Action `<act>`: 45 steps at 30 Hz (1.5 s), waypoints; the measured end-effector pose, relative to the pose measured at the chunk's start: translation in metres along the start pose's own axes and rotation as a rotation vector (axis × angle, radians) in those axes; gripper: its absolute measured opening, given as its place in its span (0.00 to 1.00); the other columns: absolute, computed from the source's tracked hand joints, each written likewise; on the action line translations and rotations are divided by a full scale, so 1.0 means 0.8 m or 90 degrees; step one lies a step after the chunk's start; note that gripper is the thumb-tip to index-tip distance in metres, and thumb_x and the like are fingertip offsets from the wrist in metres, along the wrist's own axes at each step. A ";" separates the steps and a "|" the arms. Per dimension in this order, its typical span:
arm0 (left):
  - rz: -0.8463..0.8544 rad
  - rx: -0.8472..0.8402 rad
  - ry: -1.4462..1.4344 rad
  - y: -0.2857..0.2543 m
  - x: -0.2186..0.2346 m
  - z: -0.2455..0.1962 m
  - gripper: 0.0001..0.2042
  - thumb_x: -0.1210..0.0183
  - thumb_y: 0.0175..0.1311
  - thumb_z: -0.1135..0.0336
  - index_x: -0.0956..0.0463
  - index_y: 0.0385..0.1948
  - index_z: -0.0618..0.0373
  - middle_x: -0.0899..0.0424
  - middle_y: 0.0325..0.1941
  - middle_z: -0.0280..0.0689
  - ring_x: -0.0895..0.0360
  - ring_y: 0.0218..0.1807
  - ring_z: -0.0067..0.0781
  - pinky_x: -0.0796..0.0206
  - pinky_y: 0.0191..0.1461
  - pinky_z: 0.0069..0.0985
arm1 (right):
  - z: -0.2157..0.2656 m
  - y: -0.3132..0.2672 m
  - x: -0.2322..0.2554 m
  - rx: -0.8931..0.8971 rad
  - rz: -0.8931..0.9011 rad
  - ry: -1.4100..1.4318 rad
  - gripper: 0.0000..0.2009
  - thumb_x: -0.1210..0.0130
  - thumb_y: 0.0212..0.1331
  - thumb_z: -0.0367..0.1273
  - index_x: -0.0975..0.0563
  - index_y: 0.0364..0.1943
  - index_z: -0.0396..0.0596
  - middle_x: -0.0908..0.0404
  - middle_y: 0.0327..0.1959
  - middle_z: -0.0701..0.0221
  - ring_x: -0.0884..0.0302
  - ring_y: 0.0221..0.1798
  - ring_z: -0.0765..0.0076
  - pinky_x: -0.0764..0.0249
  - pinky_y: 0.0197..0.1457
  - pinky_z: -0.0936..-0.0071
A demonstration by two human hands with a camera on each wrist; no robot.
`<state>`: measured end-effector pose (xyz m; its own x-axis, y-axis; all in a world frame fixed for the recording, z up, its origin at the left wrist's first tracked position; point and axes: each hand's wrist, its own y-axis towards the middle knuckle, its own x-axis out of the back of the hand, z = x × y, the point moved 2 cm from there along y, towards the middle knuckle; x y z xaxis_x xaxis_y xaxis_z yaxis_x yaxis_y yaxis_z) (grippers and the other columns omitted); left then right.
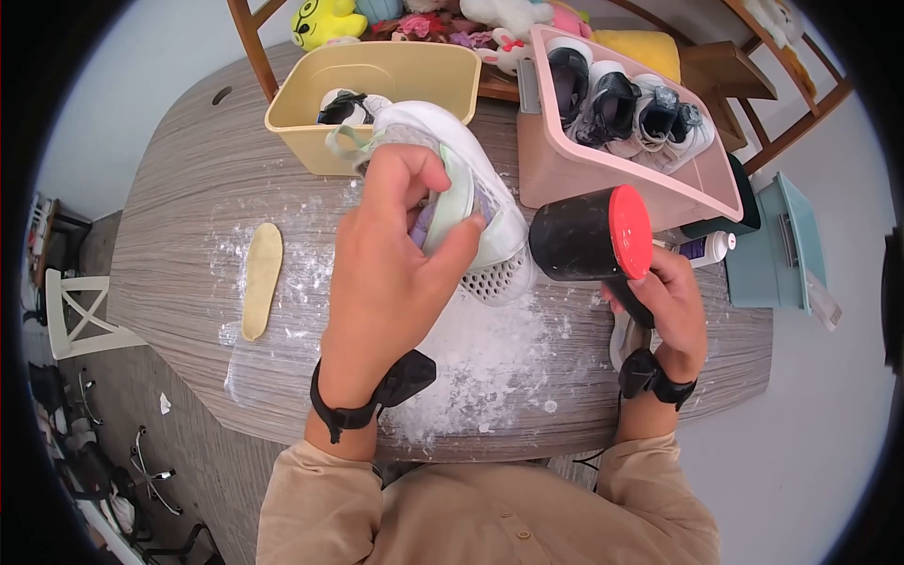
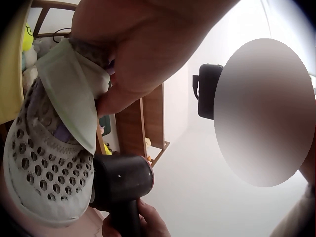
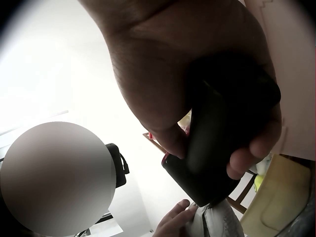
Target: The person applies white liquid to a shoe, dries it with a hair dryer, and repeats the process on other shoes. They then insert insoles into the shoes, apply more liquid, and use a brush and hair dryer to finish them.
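My left hand point(image 1: 381, 254) grips a white sneaker point(image 1: 496, 281) by its pale green strap area, thumb and fingers at the opening. The shoe is raised over the table, and its perforated toe point(image 2: 49, 173) shows clearly in the left wrist view. My right hand point(image 1: 680, 306) holds a black hair dryer point(image 1: 573, 235) with a red rear end by the handle. The dryer's front end is right at the shoe's side. In the right wrist view, the dark handle point(image 3: 207, 133) lies inside the curled fingers. To the left, a yellowish insole point(image 1: 263, 282) lies on the table.
White powder point(image 1: 480, 367) is scattered over the wood-grain table point(image 1: 188, 188). Behind the shoe stands a yellow bin point(image 1: 311, 137) with footwear inside; a pink bin point(image 1: 603, 174) with several sneakers stands right of it. Near the right edge are a white bottle point(image 1: 713, 247) and teal box point(image 1: 761, 273).
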<state>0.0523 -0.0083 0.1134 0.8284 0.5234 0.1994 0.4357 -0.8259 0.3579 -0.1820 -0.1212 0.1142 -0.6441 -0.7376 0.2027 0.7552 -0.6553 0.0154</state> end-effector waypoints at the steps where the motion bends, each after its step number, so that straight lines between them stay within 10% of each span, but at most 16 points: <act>1: -0.003 0.001 0.005 0.000 0.000 -0.001 0.16 0.43 0.53 0.83 0.40 0.38 0.57 0.24 0.38 0.35 0.27 0.39 0.17 0.34 0.42 0.16 | 0.000 0.000 0.000 0.003 0.001 0.004 0.13 0.49 0.63 0.34 0.24 0.41 0.35 0.24 0.27 0.69 0.32 0.25 0.80 0.35 0.29 0.82; 45: -0.029 0.031 -0.047 0.002 -0.004 0.003 0.17 0.42 0.53 0.83 0.40 0.39 0.58 0.22 0.38 0.37 0.26 0.40 0.19 0.32 0.43 0.17 | 0.004 -0.006 0.012 -0.020 0.018 -0.151 0.16 0.44 0.50 0.29 0.23 0.43 0.35 0.21 0.31 0.72 0.30 0.32 0.82 0.33 0.36 0.83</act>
<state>0.0513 -0.0117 0.1107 0.8303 0.5453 0.1149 0.4888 -0.8117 0.3199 -0.1917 -0.1247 0.1194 -0.5729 -0.6992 0.4276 0.7665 -0.6419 -0.0227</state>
